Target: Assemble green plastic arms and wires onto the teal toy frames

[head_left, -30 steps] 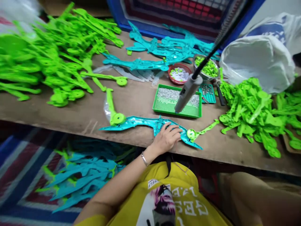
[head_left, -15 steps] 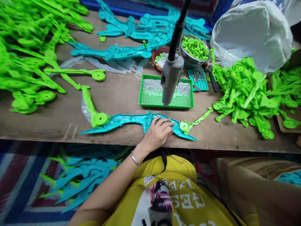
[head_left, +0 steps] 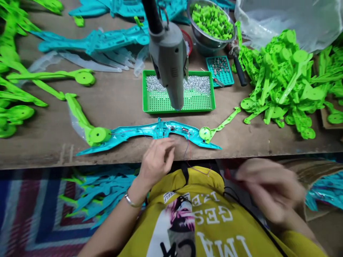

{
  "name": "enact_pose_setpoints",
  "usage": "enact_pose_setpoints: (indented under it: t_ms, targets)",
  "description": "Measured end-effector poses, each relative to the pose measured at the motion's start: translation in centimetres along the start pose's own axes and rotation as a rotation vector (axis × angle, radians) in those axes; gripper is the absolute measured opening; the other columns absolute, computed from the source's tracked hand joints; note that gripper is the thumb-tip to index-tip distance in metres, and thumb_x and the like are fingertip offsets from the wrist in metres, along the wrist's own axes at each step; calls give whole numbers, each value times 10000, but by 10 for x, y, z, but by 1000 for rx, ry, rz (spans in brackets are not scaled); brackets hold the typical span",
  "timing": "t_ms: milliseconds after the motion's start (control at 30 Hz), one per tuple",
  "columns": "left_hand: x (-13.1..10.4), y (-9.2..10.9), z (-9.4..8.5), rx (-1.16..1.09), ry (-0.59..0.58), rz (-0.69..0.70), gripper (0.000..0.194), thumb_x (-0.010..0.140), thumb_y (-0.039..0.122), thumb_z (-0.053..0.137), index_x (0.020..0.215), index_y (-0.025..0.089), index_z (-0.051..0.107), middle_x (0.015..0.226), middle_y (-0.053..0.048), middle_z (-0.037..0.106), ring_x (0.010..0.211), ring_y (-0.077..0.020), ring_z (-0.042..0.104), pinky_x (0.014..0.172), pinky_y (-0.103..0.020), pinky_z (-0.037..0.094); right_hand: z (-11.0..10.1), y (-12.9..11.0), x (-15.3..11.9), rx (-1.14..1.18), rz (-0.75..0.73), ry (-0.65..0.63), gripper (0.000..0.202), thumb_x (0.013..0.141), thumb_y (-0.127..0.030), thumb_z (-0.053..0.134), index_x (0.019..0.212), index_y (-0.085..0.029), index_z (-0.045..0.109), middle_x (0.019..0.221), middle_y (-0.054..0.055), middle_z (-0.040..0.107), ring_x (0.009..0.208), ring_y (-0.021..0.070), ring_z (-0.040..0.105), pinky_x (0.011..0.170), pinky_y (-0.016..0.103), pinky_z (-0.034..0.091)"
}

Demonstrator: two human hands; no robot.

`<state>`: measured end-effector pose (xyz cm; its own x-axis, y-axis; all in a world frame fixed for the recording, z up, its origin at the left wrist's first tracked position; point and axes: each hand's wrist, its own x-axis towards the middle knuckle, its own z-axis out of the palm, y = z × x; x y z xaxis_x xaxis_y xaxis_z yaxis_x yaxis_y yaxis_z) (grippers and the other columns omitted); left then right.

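Observation:
A turquoise plastic bow-shaped shell (head_left: 128, 132) lies near the table's front edge, its inner side up. At its left end sits a green limb with a round disc (head_left: 99, 135); a thinner green arm with a disc (head_left: 205, 133) sits at the right end. Thin red and dark wires (head_left: 188, 146) run from the shell down over the yellow shirt. My left hand (head_left: 157, 160) is just in front of the shell's middle, fingers loosely bent and apart from the thumb, holding nothing visible. My right hand (head_left: 270, 187), right of my body below the table edge, is smeared by motion.
A grey electric screwdriver (head_left: 171, 67) hangs over a green tray (head_left: 179, 110) of small metal screws. Behind are a steel bowl (head_left: 197, 34) of green pieces and a teal tray (head_left: 226, 80). Green parts (head_left: 278, 85) are heaped right; turquoise shells (head_left: 112, 43) lie at the back.
My left hand has come off the shell and moved left and toward me, uncovering the shell's inside and wires. My right hand has come up into view at the right. The view has shifted.

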<state>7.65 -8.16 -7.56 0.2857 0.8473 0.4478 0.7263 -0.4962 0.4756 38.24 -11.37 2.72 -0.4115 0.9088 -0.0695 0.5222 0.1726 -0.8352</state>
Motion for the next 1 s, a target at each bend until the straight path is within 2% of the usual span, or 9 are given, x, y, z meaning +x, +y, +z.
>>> enact_pose_setpoints:
  t_ms: [33, 133, 233, 333, 467, 600, 733, 867, 1000]
  targets:
    - [-6, 3, -2, -7, -13, -24, 225, 890, 104, 634, 1093, 155, 553, 933, -83, 698, 834, -178, 692, 773, -294, 571, 11, 7, 4, -12, -1, -50, 170, 954, -264, 546, 1027, -313, 691, 914, 36, 737, 816, 209, 698, 765, 347, 556]
    - [-19, 16, 0, -52, -128, -54, 111, 939, 193, 613, 1029, 172, 551, 708, 19, 628, 579, -112, 626, 582, -212, 506, 54, 40, 15, -178, 194, -496, 226, 961, -253, 508, 1035, -219, 718, 964, 69, 746, 853, 199, 706, 776, 301, 520]
    - [-18, 25, 7, -95, -188, -53, 64, 970, 239, 570, 980, 183, 540, 661, 34, 621, 533, -107, 621, 526, -208, 473, 93, 71, 17, -444, 402, -584, 260, 933, -278, 519, 1042, -180, 735, 1025, 131, 736, 945, 251, 704, 785, 310, 496]
    - [-11, 27, 5, -170, -200, -110, 67, 968, 249, 569, 939, 193, 547, 636, 46, 619, 507, -91, 612, 499, -192, 462, 109, 83, 14, -489, 401, -615, 266, 906, -232, 497, 1001, -205, 743, 994, 110, 749, 895, 237, 714, 767, 298, 480]
    - [-5, 20, -8, -255, -225, -179, 57, 941, 238, 608, 920, 202, 569, 631, 53, 625, 494, -78, 598, 483, -173, 468, 85, 73, 11, -494, 387, -506, 252, 836, -165, 537, 953, -195, 759, 951, 103, 762, 890, 237, 714, 781, 301, 482]
    - [-3, 9, -10, -84, 24, -92, 153, 877, 174, 679, 1006, 200, 602, 879, -45, 727, 774, -163, 705, 729, -277, 574, 29, 48, 13, -131, 186, -424, 248, 852, -120, 568, 927, -233, 775, 880, 37, 775, 824, 183, 712, 785, 285, 506]
    - [1, -4, 8, 204, 43, 13, 410, 859, 207, 703, 1256, 187, 600, 1321, -187, 649, 1274, -357, 584, 1085, -564, 425, -11, 37, 31, 146, 85, 7, 128, 924, -251, 641, 970, -262, 760, 916, 37, 773, 837, 180, 721, 771, 304, 541]
    - [-4, -23, 20, 274, -7, 21, 305, 919, 121, 572, 1201, 212, 647, 1321, -150, 668, 1255, -313, 616, 1141, -574, 347, -13, 52, 68, 437, 243, 436, 271, 815, -346, 785, 1040, -247, 670, 832, 18, 762, 848, 198, 739, 816, 339, 553]
    - [-13, -46, 9, 283, -10, 40, 338, 903, 51, 516, 1145, 235, 663, 1275, -120, 699, 1267, -304, 614, 1144, -580, 354, 1, 71, 96, 711, 392, 339, 454, 663, -367, 881, 1041, -207, 687, 767, 5, 755, 804, 176, 724, 837, 330, 532]
